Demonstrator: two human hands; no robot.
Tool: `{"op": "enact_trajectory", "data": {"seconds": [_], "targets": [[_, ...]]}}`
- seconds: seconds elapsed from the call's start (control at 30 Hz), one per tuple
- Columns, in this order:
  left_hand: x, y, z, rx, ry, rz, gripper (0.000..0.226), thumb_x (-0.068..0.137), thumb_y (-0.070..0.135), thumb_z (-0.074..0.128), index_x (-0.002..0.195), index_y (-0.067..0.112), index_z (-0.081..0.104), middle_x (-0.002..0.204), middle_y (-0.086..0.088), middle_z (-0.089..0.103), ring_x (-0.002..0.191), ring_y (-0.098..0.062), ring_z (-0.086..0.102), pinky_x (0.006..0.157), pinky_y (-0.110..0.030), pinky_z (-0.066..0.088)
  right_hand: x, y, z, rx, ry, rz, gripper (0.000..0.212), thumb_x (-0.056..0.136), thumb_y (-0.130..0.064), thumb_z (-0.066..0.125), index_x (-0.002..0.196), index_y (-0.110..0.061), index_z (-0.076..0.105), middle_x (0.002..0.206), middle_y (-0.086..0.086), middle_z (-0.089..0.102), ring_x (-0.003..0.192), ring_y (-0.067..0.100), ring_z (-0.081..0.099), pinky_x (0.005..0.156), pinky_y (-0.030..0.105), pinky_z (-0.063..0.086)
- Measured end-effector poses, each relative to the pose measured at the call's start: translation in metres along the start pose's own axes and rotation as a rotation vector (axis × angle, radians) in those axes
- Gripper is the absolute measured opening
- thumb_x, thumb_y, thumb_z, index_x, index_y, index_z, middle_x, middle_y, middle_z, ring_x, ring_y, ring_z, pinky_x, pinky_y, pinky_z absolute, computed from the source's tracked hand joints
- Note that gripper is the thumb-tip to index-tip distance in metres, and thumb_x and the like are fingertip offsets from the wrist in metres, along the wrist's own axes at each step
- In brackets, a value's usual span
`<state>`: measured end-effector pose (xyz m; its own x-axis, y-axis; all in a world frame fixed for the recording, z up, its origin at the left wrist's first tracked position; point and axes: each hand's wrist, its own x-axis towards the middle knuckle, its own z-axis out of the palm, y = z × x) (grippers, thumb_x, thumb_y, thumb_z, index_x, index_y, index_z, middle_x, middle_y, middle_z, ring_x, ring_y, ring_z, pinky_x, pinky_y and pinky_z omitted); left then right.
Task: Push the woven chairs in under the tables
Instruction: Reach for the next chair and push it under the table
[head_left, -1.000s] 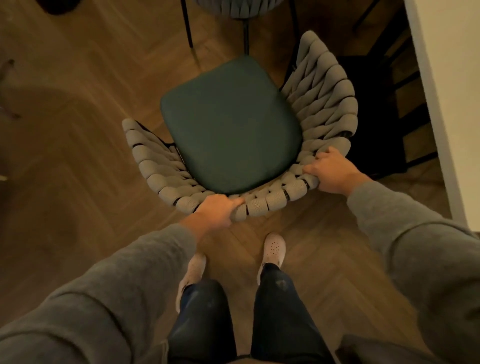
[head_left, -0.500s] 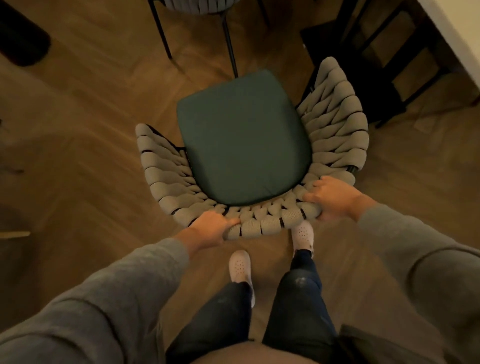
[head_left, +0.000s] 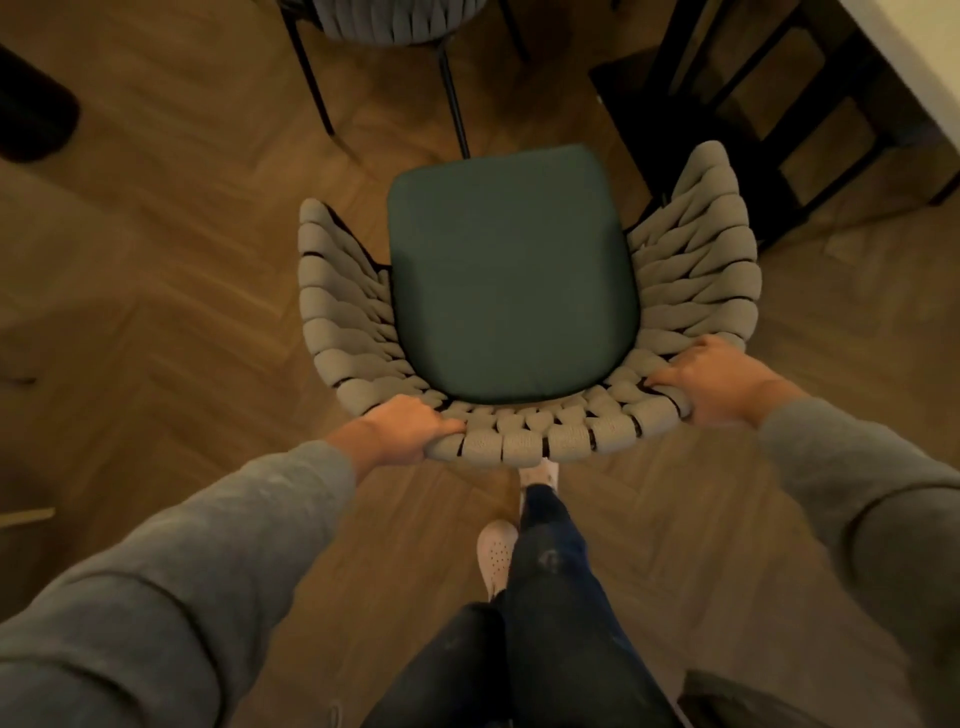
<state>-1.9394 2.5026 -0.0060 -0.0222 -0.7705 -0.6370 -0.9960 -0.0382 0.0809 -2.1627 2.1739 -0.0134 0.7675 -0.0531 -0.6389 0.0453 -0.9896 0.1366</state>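
A woven chair (head_left: 691, 270) with a grey braided back and a dark green seat cushion stands on the wood floor directly below me. My left hand (head_left: 402, 428) grips the left part of its curved backrest rim. My right hand (head_left: 714, 379) grips the right part of the same rim. A pale table edge (head_left: 924, 57) shows in the top right corner, apart from the chair. My legs and white shoes are just behind the chair.
A second woven chair (head_left: 395, 23) with thin black legs stands at the top, just beyond the green seat. A black slatted frame (head_left: 769, 130) sits under the pale table at the upper right. A dark round object (head_left: 31, 119) lies at the far left.
The chair has turned clockwise and now faces straight away from me, nearer the second chair. Both hands kept their grip on the backrest. My feet have stepped forward, one ahead of the other.
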Motion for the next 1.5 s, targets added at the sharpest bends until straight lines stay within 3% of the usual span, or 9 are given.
{"op": "enact_trajectory", "data": {"seconds": [0.13, 0.33, 0.47, 0.67, 1.0, 1.17, 1.37, 1.5], "targets": [[0.025, -0.053, -0.028, 0.077, 0.007, 0.047, 0.044, 0.095, 0.020, 0.050, 0.137, 0.026, 0.038, 0.115, -0.004, 0.064, 0.102, -0.026, 0.060, 0.077, -0.036, 0.044, 0.015, 0.010, -0.023, 0.048, -0.039, 0.025, 0.044, 0.085, -0.048, 0.054, 0.126, -0.036, 0.045, 0.104, -0.008, 0.064, 0.099, 0.015, 0.060, 0.089, 0.034, 0.033], [0.068, -0.126, -0.071, 0.106, -0.022, 0.120, 0.045, 0.096, 0.017, 0.049, 0.138, 0.028, 0.038, 0.114, -0.003, 0.064, 0.100, -0.024, 0.061, 0.074, -0.035, 0.043, 0.049, 0.039, -0.041, 0.147, -0.086, 0.033, 0.050, 0.088, -0.044, 0.053, 0.137, -0.040, 0.040, 0.128, -0.007, 0.056, 0.118, 0.018, 0.053, 0.104, 0.042, 0.033], [0.093, -0.161, -0.096, 0.163, -0.032, 0.177, 0.043, 0.097, 0.017, 0.047, 0.139, 0.025, 0.037, 0.111, -0.006, 0.064, 0.097, -0.026, 0.062, 0.075, -0.037, 0.045, 0.064, 0.054, -0.049, 0.211, -0.057, 0.069, 0.040, 0.089, -0.043, 0.050, 0.130, -0.042, 0.046, 0.121, -0.009, 0.060, 0.109, 0.015, 0.057, 0.096, 0.034, 0.039], [0.123, -0.204, -0.124, 0.236, -0.031, 0.281, 0.043, 0.097, 0.018, 0.046, 0.139, 0.025, 0.039, 0.112, -0.007, 0.063, 0.097, -0.026, 0.061, 0.074, -0.035, 0.043, 0.077, 0.058, -0.058, 0.296, -0.093, 0.181, 0.045, 0.087, -0.041, 0.053, 0.132, -0.041, 0.048, 0.126, -0.010, 0.059, 0.117, 0.015, 0.054, 0.102, 0.036, 0.029], [0.126, -0.299, -0.143, 0.373, -0.112, 0.483, 0.047, 0.096, 0.014, 0.044, 0.141, 0.026, 0.039, 0.116, -0.008, 0.062, 0.102, -0.025, 0.061, 0.072, -0.035, 0.043, 0.107, -0.041, -0.098, 0.499, -0.032, 0.409, 0.043, 0.084, -0.042, 0.050, 0.127, -0.041, 0.053, 0.113, -0.004, 0.063, 0.101, 0.020, 0.061, 0.100, 0.037, 0.029], [0.128, -0.335, -0.152, 0.525, -0.117, 0.579, 0.051, 0.097, 0.009, 0.041, 0.145, 0.026, 0.034, 0.122, -0.009, 0.059, 0.107, -0.026, 0.059, 0.077, -0.035, 0.043, 0.127, -0.094, -0.115, 0.606, 0.093, 0.537, 0.039, 0.074, -0.039, 0.051, 0.110, -0.036, 0.066, 0.096, -0.001, 0.068, 0.087, 0.024, 0.065, 0.090, 0.038, 0.038], [0.146, -0.357, -0.164, 0.614, -0.101, 0.682, 0.049, 0.097, 0.009, 0.041, 0.143, 0.026, 0.034, 0.113, -0.009, 0.061, 0.095, -0.026, 0.061, 0.072, -0.034, 0.046, 0.137, -0.117, -0.131, 0.657, 0.017, 0.606, 0.044, 0.081, -0.042, 0.049, 0.125, -0.041, 0.054, 0.113, -0.005, 0.064, 0.104, 0.020, 0.062, 0.098, 0.036, 0.033], [0.170, -0.371, -0.178, 0.622, -0.095, 0.683, 0.043, 0.097, 0.012, 0.042, 0.137, 0.026, 0.039, 0.111, -0.008, 0.062, 0.094, -0.025, 0.062, 0.074, -0.036, 0.051, 0.147, -0.108, -0.139, 0.686, 0.006, 0.642, 0.043, 0.083, -0.041, 0.048, 0.125, -0.040, 0.054, 0.110, -0.005, 0.065, 0.101, 0.020, 0.062, 0.094, 0.034, 0.033]]}}
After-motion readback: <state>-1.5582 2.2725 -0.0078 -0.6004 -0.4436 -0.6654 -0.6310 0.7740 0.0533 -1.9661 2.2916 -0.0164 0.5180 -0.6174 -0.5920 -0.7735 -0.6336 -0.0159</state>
